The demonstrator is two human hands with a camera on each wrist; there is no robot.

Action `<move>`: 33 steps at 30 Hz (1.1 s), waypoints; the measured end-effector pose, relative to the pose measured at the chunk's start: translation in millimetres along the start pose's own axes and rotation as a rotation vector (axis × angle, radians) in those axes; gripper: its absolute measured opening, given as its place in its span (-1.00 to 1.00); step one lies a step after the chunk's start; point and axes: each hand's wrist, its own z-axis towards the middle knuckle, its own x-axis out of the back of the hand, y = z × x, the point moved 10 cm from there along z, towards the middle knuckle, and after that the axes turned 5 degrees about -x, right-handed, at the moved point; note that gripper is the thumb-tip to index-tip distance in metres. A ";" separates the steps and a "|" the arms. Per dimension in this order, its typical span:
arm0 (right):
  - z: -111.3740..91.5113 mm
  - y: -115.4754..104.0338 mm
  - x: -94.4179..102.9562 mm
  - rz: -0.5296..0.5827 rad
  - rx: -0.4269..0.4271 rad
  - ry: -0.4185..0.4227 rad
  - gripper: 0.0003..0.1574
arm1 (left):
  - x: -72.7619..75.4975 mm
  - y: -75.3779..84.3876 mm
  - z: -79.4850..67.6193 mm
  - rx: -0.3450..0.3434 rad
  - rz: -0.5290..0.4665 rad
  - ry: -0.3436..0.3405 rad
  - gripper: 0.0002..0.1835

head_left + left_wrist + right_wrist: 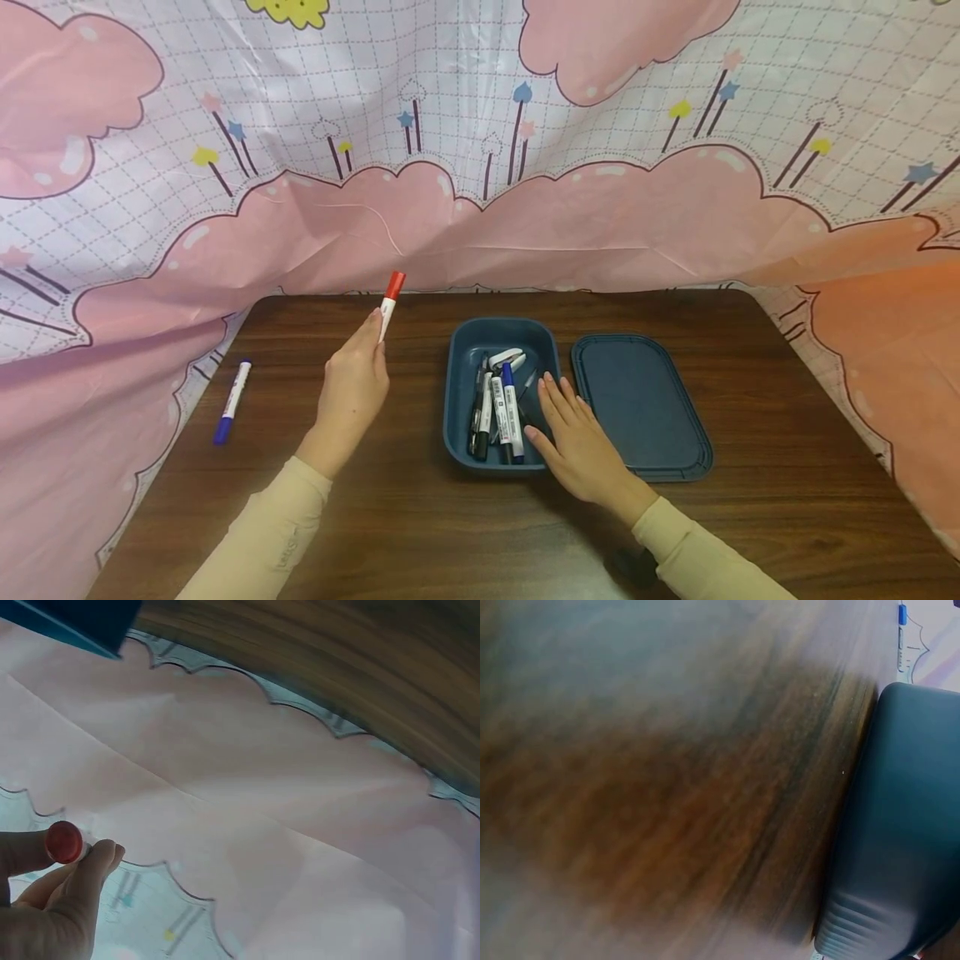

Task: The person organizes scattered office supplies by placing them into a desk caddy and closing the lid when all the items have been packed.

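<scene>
My left hand [354,392] holds a white marker with a red cap [393,286] above the table, left of the box. In the left wrist view the marker's red end [64,842] shows between thumb and fingers. My right hand [581,442] lies with straight fingers over the right rim of a dark blue box [461,333]; whether it presses the rim I cannot tell. Inside the box are several pens and markers, among them a blue-capped marker [512,408], a black-capped marker [485,412] and a white item [506,358]. The right wrist view shows the box's side [900,825].
A white and blue marker [232,402] lies on the left of the brown wooden table [405,517]. The dark blue lid [637,400] lies flat just right of the box. A patterned pink and white cloth [487,233] hangs behind and beside the table.
</scene>
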 end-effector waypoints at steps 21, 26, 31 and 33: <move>-1.6 0.6 -0.4 -0.005 -0.010 -0.015 -0.12 | -77.0 55.0 -5.6 0.047 -0.074 -0.191 -0.53; -1.7 0.8 -0.4 -0.004 -0.006 -0.004 -0.12 | -94.1 62.5 -9.3 0.053 -0.091 -0.214 -0.54; -1.1 1.0 -1.0 -0.001 -0.014 -0.014 -0.12 | -112.2 67.6 -13.8 0.083 -0.090 -0.256 -0.53; -1.0 1.1 -1.1 0.001 -0.018 -0.019 -0.12 | -119.9 68.4 -16.2 0.094 -0.073 -0.277 -0.52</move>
